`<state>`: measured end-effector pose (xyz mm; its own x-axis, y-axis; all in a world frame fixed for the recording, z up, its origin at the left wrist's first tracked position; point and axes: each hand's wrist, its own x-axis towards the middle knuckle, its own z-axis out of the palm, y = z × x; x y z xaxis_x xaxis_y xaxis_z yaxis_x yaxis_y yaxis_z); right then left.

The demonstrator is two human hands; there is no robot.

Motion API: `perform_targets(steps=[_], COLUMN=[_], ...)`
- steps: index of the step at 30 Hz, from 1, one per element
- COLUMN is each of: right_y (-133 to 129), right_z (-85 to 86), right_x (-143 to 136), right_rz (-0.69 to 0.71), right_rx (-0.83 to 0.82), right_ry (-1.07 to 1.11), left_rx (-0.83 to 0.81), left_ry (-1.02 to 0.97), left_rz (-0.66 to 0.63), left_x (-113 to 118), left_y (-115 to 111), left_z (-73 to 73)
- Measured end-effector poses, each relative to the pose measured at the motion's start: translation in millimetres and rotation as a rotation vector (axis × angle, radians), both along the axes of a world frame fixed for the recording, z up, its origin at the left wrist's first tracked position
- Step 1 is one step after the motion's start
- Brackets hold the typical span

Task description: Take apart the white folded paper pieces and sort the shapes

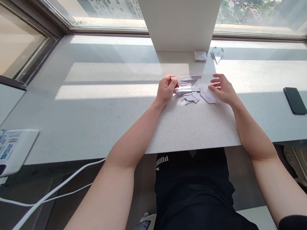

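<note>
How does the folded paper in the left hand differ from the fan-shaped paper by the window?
The held paper has a long, straight edge; the fan-shaped paper narrows to a point. The left hand grips the held paper, while the fan-shaped paper rests on the counter. Both are folded and whitish.

Sunlit windows (261, 16); speckled white counter (107, 119)

"What's the person wearing below?"

"A black, softly creased cloth garment (192, 188) over the lap, with blocky white lettering reading PUMA (163, 160) near its left edge and a small white emblem (157, 168) just beside it."

"And higher up?"

"A plain black band, maybe a sleeve edge (294, 222), around the right arm (254, 140). Left hand (166, 87) and right hand (223, 88) are bare, fingers slender."
</note>
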<state>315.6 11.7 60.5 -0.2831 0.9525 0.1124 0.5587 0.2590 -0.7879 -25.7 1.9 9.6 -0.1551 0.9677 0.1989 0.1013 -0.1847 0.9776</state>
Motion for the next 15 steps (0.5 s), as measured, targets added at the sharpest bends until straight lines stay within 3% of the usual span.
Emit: perform_targets(steps=[7, 15], right_y=[5, -5], right_z=[16.3, 18.7], right_x=[31, 21], right_rz=[0.109, 0.174], right_rx=[-0.189, -0.253], right_ry=[-0.441, -0.485], left_rx=[-0.013, -0.014], left_ry=[-0.004, 0.009], left_rz=[-0.005, 0.014], left_x=[1, 0], left_y=[-2, -2], left_z=[4.7, 2.0])
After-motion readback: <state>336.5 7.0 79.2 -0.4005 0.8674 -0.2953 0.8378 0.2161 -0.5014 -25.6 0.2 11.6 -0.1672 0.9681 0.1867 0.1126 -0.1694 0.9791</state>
